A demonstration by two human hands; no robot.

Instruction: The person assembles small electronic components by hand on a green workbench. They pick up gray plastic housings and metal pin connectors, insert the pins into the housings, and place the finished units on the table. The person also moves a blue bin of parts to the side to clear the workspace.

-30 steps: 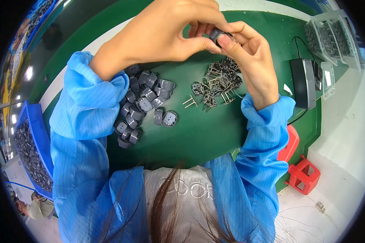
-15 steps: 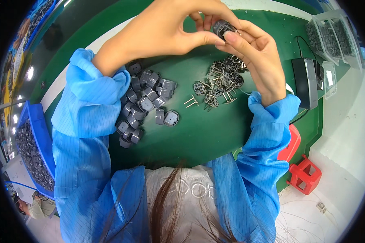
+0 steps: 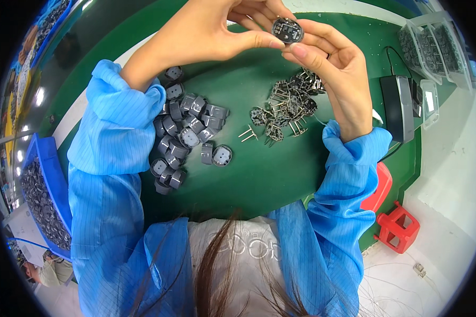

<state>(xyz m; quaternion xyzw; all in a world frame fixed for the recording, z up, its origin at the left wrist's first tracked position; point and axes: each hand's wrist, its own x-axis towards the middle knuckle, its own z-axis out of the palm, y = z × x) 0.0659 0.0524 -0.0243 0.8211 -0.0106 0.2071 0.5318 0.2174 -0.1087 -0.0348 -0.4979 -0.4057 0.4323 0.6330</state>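
Observation:
At the far side of the table, I hold a round dark plug housing (image 3: 287, 30) up between both hands. Its open face shows a black insert with small metal contacts. My left hand (image 3: 227, 33) pinches it from the left, thumb below and fingers curled behind. From the right, the thumb and fingers of my right hand (image 3: 336, 58) close on its edge. Below my left forearm lies a loose group of grey plug housings (image 3: 194, 124), several with pale faces up. Nearer my right hand is a heap of black plug inserts with metal pins (image 3: 288, 108).
A blue bin (image 3: 52, 182) full of small dark parts stands at the left. Along the right are a black box with a cable (image 3: 398, 108), clear containers of parts (image 3: 433, 50) and a clear lid (image 3: 430, 103). A red stool (image 3: 398, 227) stands on the floor.
The plug housing has turned so its inner face shows, and it has shifted slightly left and up with my hands. Both piles look the same.

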